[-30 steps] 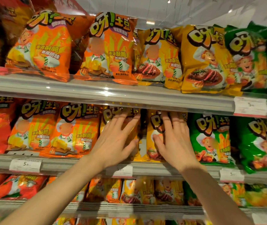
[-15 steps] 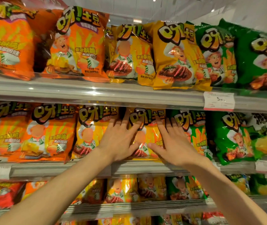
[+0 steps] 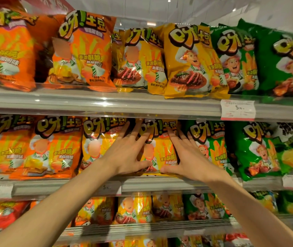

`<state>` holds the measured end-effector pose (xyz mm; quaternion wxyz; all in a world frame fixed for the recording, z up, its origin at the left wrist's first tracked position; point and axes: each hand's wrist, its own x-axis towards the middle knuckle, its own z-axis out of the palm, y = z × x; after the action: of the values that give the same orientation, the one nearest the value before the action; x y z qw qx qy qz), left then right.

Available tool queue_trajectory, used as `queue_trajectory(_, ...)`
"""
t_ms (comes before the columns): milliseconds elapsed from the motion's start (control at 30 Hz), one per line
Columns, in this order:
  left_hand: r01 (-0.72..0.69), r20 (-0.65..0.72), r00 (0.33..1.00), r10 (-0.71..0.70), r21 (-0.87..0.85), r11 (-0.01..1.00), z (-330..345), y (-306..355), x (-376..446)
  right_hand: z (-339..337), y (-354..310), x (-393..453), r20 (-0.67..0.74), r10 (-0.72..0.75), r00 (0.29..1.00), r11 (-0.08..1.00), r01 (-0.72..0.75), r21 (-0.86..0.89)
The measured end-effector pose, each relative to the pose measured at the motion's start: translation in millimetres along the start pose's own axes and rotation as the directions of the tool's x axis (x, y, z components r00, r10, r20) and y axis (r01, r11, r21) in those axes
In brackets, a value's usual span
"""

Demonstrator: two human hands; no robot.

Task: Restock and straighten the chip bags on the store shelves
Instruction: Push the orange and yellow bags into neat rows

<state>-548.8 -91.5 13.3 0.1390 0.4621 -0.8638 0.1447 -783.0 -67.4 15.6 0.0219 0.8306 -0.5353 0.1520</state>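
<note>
Grey metal store shelves (image 3: pixel 92 104) fill the whole view, in several levels, each one packed with glossy plastic chip bags. On the middle shelf (image 3: pixel 160 184) the yellow foil chip bag with a cartoon chef (image 3: pixel 161 152) stands upright, its long axis vertical and its printed front facing the person; it sits between another yellow bag of the same kind (image 3: pixel 97 141) on its left and a green chip bag (image 3: pixel 208 145) on its right.

The left hand (image 3: pixel 126 154) lies flat against the left edge of the yellow bag, fingers straight and spread, pointing up and a little to the right, with the thumb along the bottom part of the bag. The right hand (image 3: pixel 186 157) mirrors it on the right edge, fingers straight and pointing up to the left, thumb stretched low toward the other thumb. The grip of both hands is wide open: they press on the bag from both sides and do not curl around it. Both bare forearms rise from the lower corners toward the middle.

On the top shelf stand orange bags (image 3: pixel 85 50), yellow bags (image 3: pixel 190 61) and green bags (image 3: pixel 238 59). A white price label (image 3: pixel 237 110) hangs on the edge of the top shelf at the right
</note>
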Motion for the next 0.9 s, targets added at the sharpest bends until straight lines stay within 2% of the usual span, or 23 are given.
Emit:
queue_trajectory(133,0.062,-0.008,0.998,-0.062,-0.021,0.998,-4,6,-4,0,-2,-2,0.024,0.042,0.999,0.996,-0.044,0.083)
queue_trajectory(200,0.098,-0.047,0.993,-0.107,-0.164,0.982,-3,16,-9,-4,0,-3,-0.013,0.089,0.996,0.973,-0.085,0.215)
queue_trajectory(267,0.148,-0.104,0.973,-0.205,-0.395,0.907,1,24,-11,-8,4,1,-0.026,0.139,0.99,0.93,-0.121,0.348)
queue_trajectory(300,0.184,-0.089,0.962,-0.26,-0.493,0.85,2,26,-9,-10,5,4,-0.026,0.155,0.988,0.907,-0.132,0.4)
queue_trajectory(400,0.331,0.06,0.918,-0.391,-0.659,0.676,9,31,5,-13,7,13,0.023,0.159,0.987,0.865,-0.15,0.479)
queue_trajectory(533,0.431,0.112,0.851,-0.513,-0.708,0.56,18,33,24,-16,9,21,0.073,0.156,0.985,0.85,-0.172,0.498)
queue_trajectory(633,0.432,0.127,0.845,-0.52,-0.735,0.523,22,36,31,-15,9,23,0.104,0.154,0.983,0.837,-0.185,0.515)
queue_trajectory(900,0.297,-0.024,0.865,-0.501,-0.779,0.552,30,42,30,-18,9,19,0.097,0.187,0.977,0.824,-0.21,0.527)
